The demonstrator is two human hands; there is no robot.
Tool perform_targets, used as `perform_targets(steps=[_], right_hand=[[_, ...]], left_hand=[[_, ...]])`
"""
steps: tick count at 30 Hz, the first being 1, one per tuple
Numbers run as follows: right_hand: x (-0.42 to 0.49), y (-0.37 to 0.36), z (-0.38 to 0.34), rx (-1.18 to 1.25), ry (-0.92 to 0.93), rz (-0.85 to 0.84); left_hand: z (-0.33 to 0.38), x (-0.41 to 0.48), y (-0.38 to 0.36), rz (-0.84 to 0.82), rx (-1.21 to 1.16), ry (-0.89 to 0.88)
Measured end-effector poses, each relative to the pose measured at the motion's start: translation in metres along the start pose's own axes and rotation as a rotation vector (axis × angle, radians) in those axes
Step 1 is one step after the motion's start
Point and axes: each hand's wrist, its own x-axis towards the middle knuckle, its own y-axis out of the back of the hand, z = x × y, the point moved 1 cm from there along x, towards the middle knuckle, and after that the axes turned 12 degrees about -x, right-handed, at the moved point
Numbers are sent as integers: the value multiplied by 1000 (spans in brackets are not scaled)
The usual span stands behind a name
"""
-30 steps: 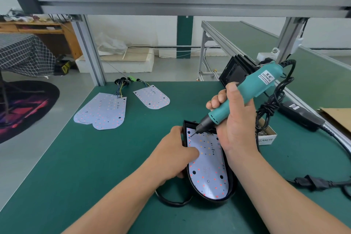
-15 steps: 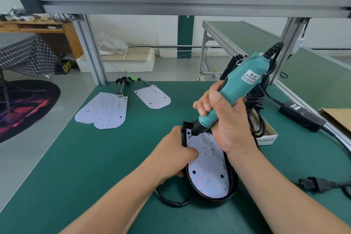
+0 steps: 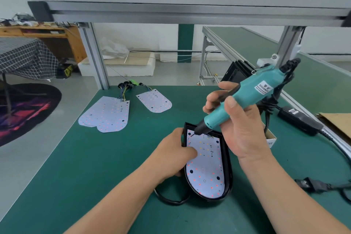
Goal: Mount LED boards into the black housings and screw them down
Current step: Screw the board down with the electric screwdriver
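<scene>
A black housing [image 3: 228,165] lies on the green bench with a white LED board [image 3: 206,167] seated inside it. My left hand [image 3: 174,155] grips the housing's left wall, thumb pressing on the board. My right hand [image 3: 235,123] grips a teal electric screwdriver [image 3: 245,99], tilted down to the left. Its bit tip touches the board's far left corner. More loose LED boards [image 3: 108,114] with wire bundles lie at the far left, and a single one [image 3: 154,100] beside them.
A small cardboard box [image 3: 270,139] sits just right of my right hand. A black power adapter [image 3: 300,120] and its cables run along the right edge. More black housings [image 3: 237,73] lean at the back right. An aluminium frame post [image 3: 95,57] stands at the far left corner.
The screwdriver's bit has moved left and down onto the board's far left corner, and the tool's rear has swung. My left hand stays on the housing.
</scene>
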Motion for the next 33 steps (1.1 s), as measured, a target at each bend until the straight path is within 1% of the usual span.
perform_targets(steps=[3, 5, 7, 9, 13, 15, 18, 21, 27, 33], right_hand=[[5, 7, -9, 32, 57, 24], [7, 19, -15, 47, 36, 103], [8, 36, -18, -11, -64, 249], [9, 59, -17, -121, -197, 374], [7, 115, -16, -425, -413, 458], [3, 142, -17, -600, -499, 456], [-5, 170, -16, -841, -597, 392], [-13, 189, -16, -1039, -638, 328], [-21, 194, -18, -1310, -726, 261], [-20, 183, -21, -1580, -683, 130]], left_hand=[[0, 1, 2, -5, 4, 4], [0, 1, 3, -8, -20, 3], [-1, 2, 5, -15, -65, -19], [0, 3, 6, 4, -115, -57], [0, 7, 13, 106, -141, -112], [-1, 9, 17, 148, -153, -85], [-2, 12, 18, 172, -184, -46], [-3, 14, 17, 194, -154, -65], [-1, 12, 14, 198, -167, -58], [0, 11, 13, 220, -206, -33]])
